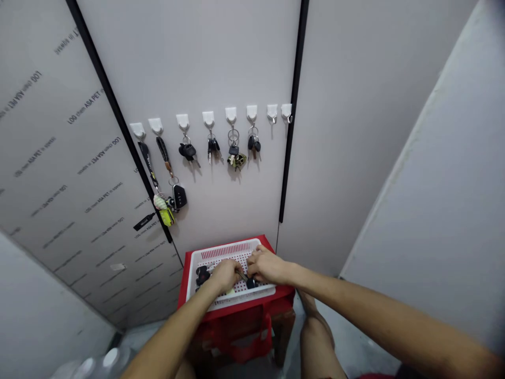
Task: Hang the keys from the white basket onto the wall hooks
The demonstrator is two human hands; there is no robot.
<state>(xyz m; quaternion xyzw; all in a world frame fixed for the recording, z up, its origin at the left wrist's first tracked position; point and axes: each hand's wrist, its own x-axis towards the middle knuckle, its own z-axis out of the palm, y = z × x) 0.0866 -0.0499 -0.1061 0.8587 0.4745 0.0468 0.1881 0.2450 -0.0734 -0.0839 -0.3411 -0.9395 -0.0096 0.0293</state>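
My left hand (226, 276) reaches into a white plastic basket (207, 301), its fingers closed on a bunch of keys (251, 283) with a black key head. My right hand (266, 265) comes in from the right, fingers curled over the same bunch between the two hands. Its fingertips are partly hidden. More black keys (202, 276) lie in the left part of the basket, beside my left wrist.
On the wall ahead is a row of white hooks (208, 119); several carry key sets (234, 155), while the two rightmost hooks (272, 112) hold nothing. The basket rests on a red bag (252, 305) over a wooden stool (284, 329). Bottles (111, 358) stand lower left.
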